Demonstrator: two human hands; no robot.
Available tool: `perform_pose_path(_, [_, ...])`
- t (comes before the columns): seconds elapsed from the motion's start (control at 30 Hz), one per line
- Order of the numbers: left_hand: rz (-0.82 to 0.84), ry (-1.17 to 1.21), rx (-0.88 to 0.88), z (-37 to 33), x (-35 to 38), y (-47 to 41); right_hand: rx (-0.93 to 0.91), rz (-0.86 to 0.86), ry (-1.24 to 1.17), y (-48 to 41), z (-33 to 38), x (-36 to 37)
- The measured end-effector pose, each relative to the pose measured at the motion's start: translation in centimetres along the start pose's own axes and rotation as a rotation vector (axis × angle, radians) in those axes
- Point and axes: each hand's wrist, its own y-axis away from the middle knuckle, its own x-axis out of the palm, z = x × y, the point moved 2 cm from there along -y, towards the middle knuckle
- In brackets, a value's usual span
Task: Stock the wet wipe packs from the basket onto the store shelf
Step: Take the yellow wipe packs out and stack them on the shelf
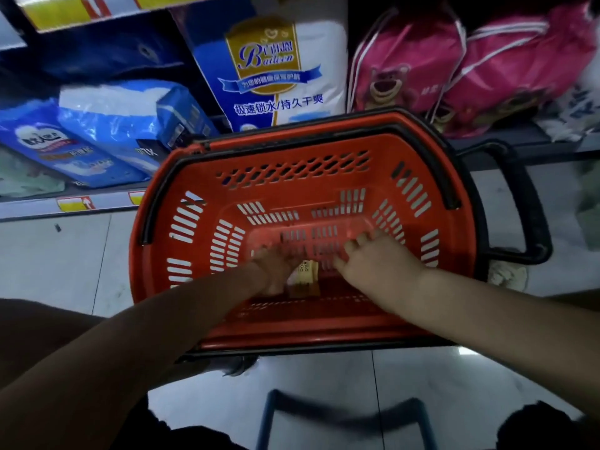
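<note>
Basket (324,186): red plastic with black handles, standing on the tiled floor just in front of the lowest shelf (32,210).
Wet wipe pack (306,277): small and pale, lying on the basket floor near its near edge, between the two hands.
Left hand (276,271): down at the pack's left side and blurred, so whether it grips cannot be told.
Right hand (380,259): fingers spread and straight over the basket floor, holding nothing, just right of the pack.
Shelf goods: blue packs (97,131) at the left, pink bags (406,66) at the right.
</note>
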Motion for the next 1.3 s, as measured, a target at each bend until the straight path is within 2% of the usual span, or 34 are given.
perform_pose_path(0.13, [0.031,-0.008,0.012,-0.3,0.7,-2.2,-0.024,-0.022,0.092,0.0,-0.1,0.8])
perform_pose_path(0.4, [-0.005,0.052,0.087,-1.2,0.1,-3.6,-0.022,-0.101,0.032,0.3,-1.4,1.9])
perform_pose_path(0.73, [-0.071,0.430,-0.107,0.1,-1.5,-2.6,-0.048,-0.021,0.037,1.0,-1.4,1.6])
perform_pose_path(0.83, [-0.169,0.753,-0.196,2.1,-3.3,-1.0,-0.056,0.000,0.029,1.4,-0.6,0.5])
perform_pose_path(0.97, [-0.282,1.450,-0.290,4.7,-6.5,3.7,-0.031,0.010,-0.047,2.3,0.4,-1.5])
perform_pose_path(1.03, [-0.381,1.714,-0.385,5.5,-7.8,7.1,0.041,-0.035,-0.161,2.7,0.6,-2.5])
perform_pose_path(1.13, [-0.354,2.197,-0.451,4.9,-10.0,11.2,0.192,-0.147,-0.441,3.0,0.0,-3.7])
perform_pose_path(1.2, [-0.343,2.409,-0.468,3.9,-11.2,12.8,0.276,-0.238,-0.722,2.9,-0.9,-4.4])
perform_pose_path(1.3, [-0.328,2.672,-0.444,2.1,-12.2,13.9,0.374,-0.463,-1.125,2.4,-2.7,-4.7])
